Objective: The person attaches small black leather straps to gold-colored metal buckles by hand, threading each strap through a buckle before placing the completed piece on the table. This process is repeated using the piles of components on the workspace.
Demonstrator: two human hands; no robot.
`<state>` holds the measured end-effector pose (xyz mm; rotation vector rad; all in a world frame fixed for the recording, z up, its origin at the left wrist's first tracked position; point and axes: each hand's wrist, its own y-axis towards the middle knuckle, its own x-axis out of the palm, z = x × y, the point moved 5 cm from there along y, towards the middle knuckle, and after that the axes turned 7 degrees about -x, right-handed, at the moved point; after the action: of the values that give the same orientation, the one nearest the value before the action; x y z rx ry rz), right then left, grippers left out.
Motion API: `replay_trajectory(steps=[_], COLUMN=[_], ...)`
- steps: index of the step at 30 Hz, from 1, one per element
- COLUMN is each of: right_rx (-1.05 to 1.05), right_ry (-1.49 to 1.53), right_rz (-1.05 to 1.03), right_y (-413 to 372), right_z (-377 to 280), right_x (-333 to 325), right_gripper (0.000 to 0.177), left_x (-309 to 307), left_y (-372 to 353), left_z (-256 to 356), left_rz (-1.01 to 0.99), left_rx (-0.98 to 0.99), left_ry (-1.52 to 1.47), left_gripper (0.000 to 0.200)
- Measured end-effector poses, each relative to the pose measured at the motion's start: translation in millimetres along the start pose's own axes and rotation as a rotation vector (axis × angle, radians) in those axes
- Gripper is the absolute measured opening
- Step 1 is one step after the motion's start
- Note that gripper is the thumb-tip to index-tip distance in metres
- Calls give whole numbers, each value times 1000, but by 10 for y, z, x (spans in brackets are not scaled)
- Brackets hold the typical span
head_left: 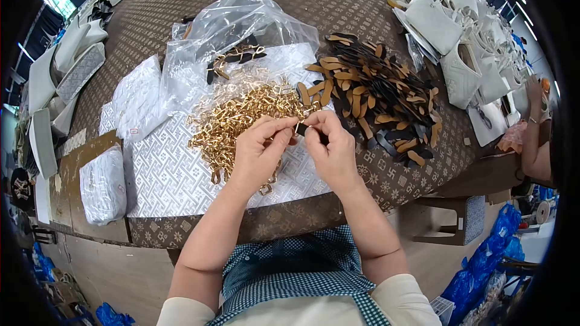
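Observation:
Both my hands meet over the front of a heap of gold metal buckles on a patterned white sheet. My left hand is closed in a pinch on what looks like a small gold buckle, mostly covered by the fingertips. Close beside it, my right hand pinches a dark leather strap piece, partly hidden under its fingers. To the right lies a big pile of black and tan leather strap pieces. A few straps with gold buckles on them rest behind the heap.
A clear plastic bag lies behind the buckles. White wrapped packs sit on the left. White bags are piled at the right, with more along the left edge. Another person's arm shows at far right, near a stool.

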<state>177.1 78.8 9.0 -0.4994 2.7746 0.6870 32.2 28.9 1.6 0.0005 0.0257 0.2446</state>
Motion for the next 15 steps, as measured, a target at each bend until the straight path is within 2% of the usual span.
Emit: replay_trajectory(steps=[3, 8, 12, 15], right_rx=[-4, 9, -126, -42], right_ry=[82, 121, 70, 65], right_rz=[-66, -173, -182, -205], right_y=[-17, -36, -87, -101], right_z=[28, 24, -61, 6], right_x=[-1, 13, -1, 4], right_gripper=[19, 30, 38, 33], left_x=[-50, -99, -106, -70], left_y=[49, 46, 31, 29], left_z=[-143, -114, -128, -200], left_rz=[-53, -151, -240, -296], left_rx=[-175, -161, -251, -259], left_ry=[-207, -150, -6, -84], left_gripper=[13, 11, 12, 9])
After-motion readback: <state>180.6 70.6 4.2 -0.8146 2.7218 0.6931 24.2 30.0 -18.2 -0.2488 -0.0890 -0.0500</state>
